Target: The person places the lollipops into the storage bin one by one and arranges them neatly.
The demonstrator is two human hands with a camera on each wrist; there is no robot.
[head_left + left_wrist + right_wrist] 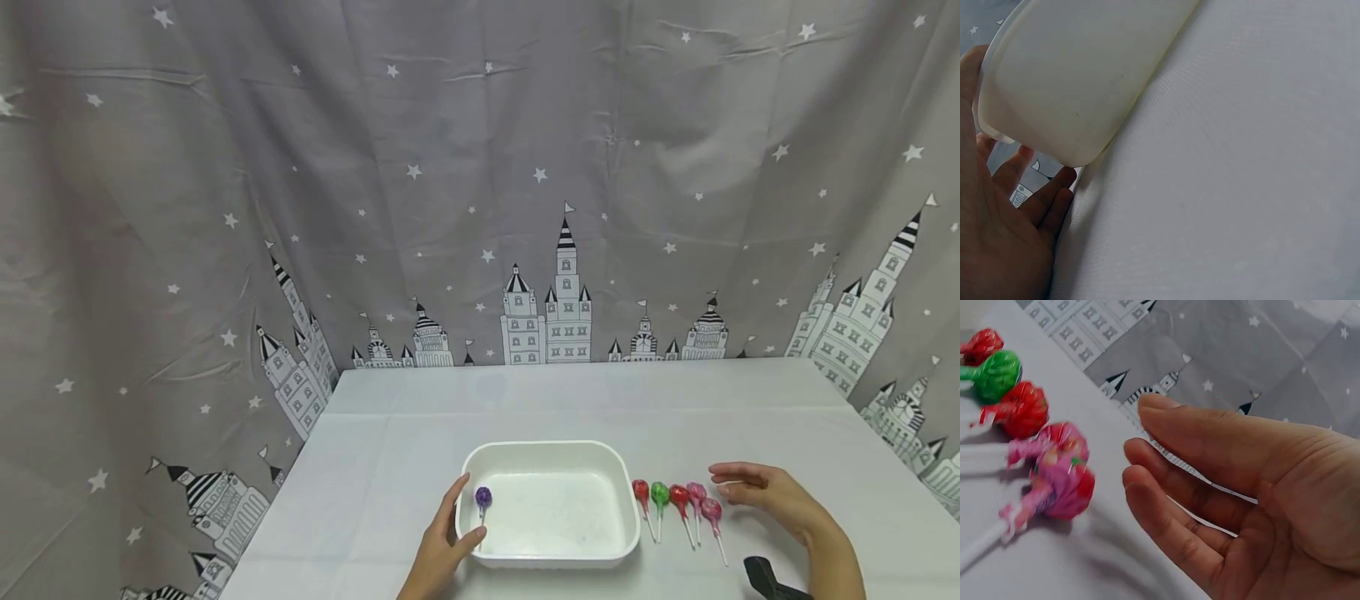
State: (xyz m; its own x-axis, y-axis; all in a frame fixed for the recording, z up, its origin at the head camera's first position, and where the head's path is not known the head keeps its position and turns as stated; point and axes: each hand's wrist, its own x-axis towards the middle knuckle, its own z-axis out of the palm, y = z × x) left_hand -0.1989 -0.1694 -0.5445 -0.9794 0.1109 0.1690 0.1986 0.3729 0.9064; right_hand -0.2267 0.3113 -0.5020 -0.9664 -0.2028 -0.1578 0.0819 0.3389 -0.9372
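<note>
A white plastic tray [551,554] sits near the table's front edge. Inside it, against the left wall, lies a purple lollipop [483,498]. My left hand [459,523] is at the tray's left rim, fingers relaxed, with the lollipop's stick between forefinger and thumb; no grip shows. The left wrist view shows the hand [1035,187] lying loosely against the tray's [1079,69] outer corner. Right of the tray lies a row of several lollipops: red [640,490], green [659,493], red [678,496] and two pink [703,500]. My right hand [723,486] [1138,444] hovers open just right of the pink ones [1060,465].
The table [585,400] wears a white cloth, and a grey curtain with stars and castles [480,208] hangs behind and to both sides. A black object [765,575] pokes in at the bottom right by my right wrist.
</note>
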